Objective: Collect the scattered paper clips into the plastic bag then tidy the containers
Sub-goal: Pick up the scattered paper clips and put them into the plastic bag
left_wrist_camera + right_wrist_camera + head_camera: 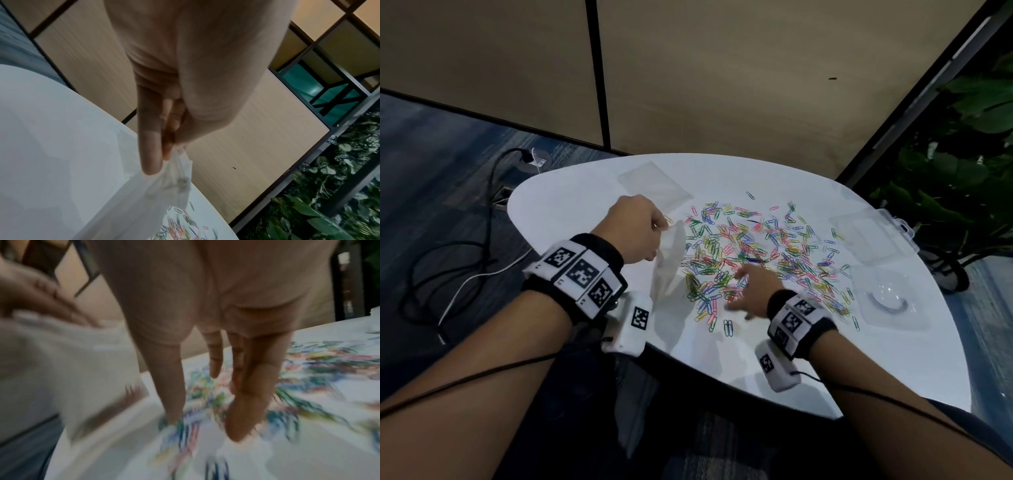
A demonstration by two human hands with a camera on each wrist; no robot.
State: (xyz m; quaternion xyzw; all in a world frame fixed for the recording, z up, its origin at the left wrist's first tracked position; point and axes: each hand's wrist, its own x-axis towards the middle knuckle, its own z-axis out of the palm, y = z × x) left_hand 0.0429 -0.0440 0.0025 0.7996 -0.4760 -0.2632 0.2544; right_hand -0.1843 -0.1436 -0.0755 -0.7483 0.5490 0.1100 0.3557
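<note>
Many coloured paper clips (760, 253) lie scattered across the middle of the white table (571, 198). My left hand (635, 229) pinches the top edge of a clear plastic bag (671, 263), which hangs down to the table at the left edge of the clips. The left wrist view shows fingers (150, 146) pinching the bag (144, 203) at its zip strip. My right hand (748, 287) reaches into the near side of the pile, fingers (246, 402) straight and spread, tips on the clips (205, 394). That view is blurred by motion.
A second flat clear bag (654, 183) lies at the table's far side. At the right stand a clear hinged plastic box (873, 236) and a shallow clear tray (890, 301). Cables (465, 274) run over the floor at left. A green plant (962, 171) stands at right.
</note>
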